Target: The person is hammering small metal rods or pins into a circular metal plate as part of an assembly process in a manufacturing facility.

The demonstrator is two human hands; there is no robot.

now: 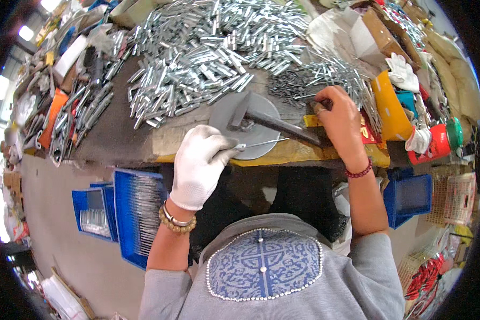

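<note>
My left hand, in a white glove, pinches a thin metal rod by its thicker end. The rod points right, over the near part of a round grey metal disc. A hammer lies with its head on that disc, its dark handle running right toward my right wrist. My bare right hand is closed, thumb and fingers curled together at the edge of a heap of small dark pins. What those fingers hold is hidden. Thin bright rods lie just beyond them.
A large heap of short shiny metal tubes covers the far bench. Tools crowd the left; a yellow container, white glove and red jar stand right. Blue bins of metal parts sit below left, another blue bin right.
</note>
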